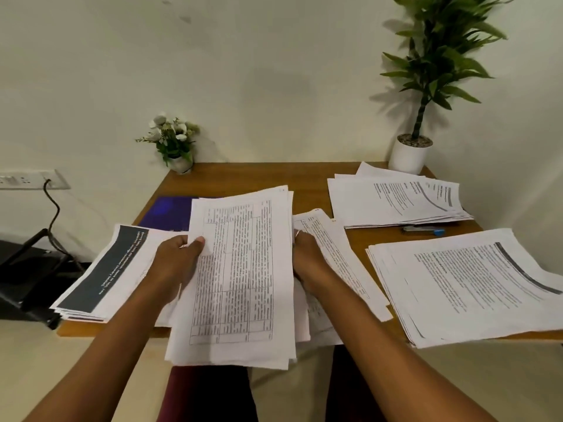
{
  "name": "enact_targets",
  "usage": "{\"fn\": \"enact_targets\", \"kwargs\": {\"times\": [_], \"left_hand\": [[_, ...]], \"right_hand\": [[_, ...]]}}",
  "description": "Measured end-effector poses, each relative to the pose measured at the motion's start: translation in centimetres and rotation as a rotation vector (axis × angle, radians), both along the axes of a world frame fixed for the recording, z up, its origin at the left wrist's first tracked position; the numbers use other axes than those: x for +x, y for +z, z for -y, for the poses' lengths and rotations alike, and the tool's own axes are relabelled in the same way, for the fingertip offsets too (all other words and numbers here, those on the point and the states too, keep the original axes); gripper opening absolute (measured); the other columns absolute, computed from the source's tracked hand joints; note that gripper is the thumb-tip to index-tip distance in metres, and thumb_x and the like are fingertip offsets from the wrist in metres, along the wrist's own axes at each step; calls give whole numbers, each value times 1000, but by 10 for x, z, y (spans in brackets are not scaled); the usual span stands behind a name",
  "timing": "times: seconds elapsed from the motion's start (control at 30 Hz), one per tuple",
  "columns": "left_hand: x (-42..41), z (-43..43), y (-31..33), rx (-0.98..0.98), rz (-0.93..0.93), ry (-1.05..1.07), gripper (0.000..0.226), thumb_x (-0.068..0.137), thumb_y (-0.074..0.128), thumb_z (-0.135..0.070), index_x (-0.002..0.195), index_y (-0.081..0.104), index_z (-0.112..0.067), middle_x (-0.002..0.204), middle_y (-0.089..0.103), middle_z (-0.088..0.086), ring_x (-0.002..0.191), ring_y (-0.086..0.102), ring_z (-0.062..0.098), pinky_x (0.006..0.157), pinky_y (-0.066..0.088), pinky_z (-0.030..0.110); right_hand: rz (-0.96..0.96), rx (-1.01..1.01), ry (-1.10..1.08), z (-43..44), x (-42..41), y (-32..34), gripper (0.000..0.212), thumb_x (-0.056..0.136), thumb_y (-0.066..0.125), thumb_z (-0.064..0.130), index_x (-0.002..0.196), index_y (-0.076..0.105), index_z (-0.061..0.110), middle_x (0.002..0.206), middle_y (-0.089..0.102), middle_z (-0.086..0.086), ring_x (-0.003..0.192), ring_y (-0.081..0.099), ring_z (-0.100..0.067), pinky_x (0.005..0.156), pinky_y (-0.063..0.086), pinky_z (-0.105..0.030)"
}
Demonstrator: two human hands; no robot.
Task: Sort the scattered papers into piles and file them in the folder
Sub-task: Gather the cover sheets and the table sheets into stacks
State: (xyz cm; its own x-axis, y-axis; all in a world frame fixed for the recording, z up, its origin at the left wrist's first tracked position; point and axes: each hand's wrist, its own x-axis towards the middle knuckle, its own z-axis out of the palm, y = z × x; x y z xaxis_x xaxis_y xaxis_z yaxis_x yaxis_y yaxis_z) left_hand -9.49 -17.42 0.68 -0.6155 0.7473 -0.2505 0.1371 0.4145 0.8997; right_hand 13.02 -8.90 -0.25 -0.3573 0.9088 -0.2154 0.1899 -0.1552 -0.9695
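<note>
My left hand grips the left edge of a thick stack of table-printed papers, thumb on top, lifted above the wooden table. My right hand holds the stack's right edge, its fingers partly hidden behind the sheets. Beside it lies a slanted pile of printed sheets. A pile with a dark header band rests at the left. Two more piles sit on the right, one near and one far. The blue folder lies behind the held stack, partly covered.
A stapler lies between the two right piles. A small flower pot stands at the back left, a tall potted plant at the back right corner. A black chair and cable sit left of the table.
</note>
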Motion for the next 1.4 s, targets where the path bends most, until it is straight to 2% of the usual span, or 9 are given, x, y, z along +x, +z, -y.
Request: {"fn": "enact_targets", "kwargs": {"times": [0.1, 0.2, 0.27, 0.4, 0.5, 0.6, 0.77, 1.23, 1.4], "left_hand": [[0, 1, 1, -17, 32, -8, 17, 102, 59, -35, 105, 68, -21, 96, 77, 1, 82, 76, 27, 70, 61, 43], [-9, 1, 1, -4, 38, 23, 17, 104, 58, -32, 108, 66, -18, 106, 75, 4, 89, 74, 28, 74, 59, 42], [-20, 2, 3, -3, -12, 60, 23, 104, 57, -32, 117, 65, -15, 116, 72, 8, 96, 70, 30, 80, 57, 44], [-44, 13, -1, -24, -347, 86, 37, 105, 54, -28, 132, 60, -3, 127, 66, 20, 101, 65, 37, 89, 52, 51], [-50, 23, -16, -72, -482, 96, 35, 105, 52, -23, 130, 59, 0, 126, 65, 25, 107, 63, 46, 92, 50, 57], [-41, 30, -38, -135, -647, 160, 29, 105, 48, -27, 121, 59, -5, 118, 67, 23, 99, 64, 45, 87, 51, 56], [-28, 26, -52, -188, -828, 141, 29, 107, 39, -33, 110, 56, -9, 109, 69, 20, 87, 66, 42, 80, 53, 56], [-34, 22, -63, -173, -863, 150, 28, 107, 40, -34, 111, 55, -11, 110, 69, 18, 77, 62, 32, 76, 53, 53], [-36, 21, -65, -161, -853, 145, 27, 107, 42, -35, 111, 55, -11, 112, 69, 17, 80, 66, 34, 76, 55, 54]], "right_hand": [[-130, -90, 36, 8, -2, 1, 26, 102, 58, 38, 80, 58, 26, 75, 66, 7, 68, 60, -10, 64, 43, -19], [-94, -56, -1, 10, 3, 3, 38, 104, 46, 54, 88, 68, 28, 78, 74, 12, 74, 72, -14, 67, 53, -22], [34, 77, -71, 4, 13, -6, 44, 104, 41, 57, 98, 71, 25, 89, 76, 10, 80, 73, -13, 74, 59, -26], [572, 599, -287, -22, 49, -41, 26, 99, 61, 43, 112, 74, 24, 118, 72, 5, 106, 65, -14, 89, 55, -27], [803, 655, -312, -31, 66, -59, 44, 93, 63, 55, 125, 69, 25, 136, 62, 0, 126, 52, -20, 107, 42, -43], [916, 643, -285, -33, 71, -67, 63, 91, 57, 66, 138, 58, 25, 145, 52, -2, 134, 43, -23, 111, 36, -48], [966, 617, -313, -37, 68, -70, 75, 87, 53, 74, 145, 50, 26, 147, 51, -2, 135, 43, -23, 111, 36, -48], [944, 545, -378, -38, 68, -65, 85, 84, 58, 75, 147, 45, 21, 148, 50, -8, 134, 45, -28, 110, 38, -48], [850, 467, -373, -46, 68, -56, 88, 81, 70, 68, 149, 42, 19, 148, 50, -9, 134, 48, -30, 109, 42, -47]]}}
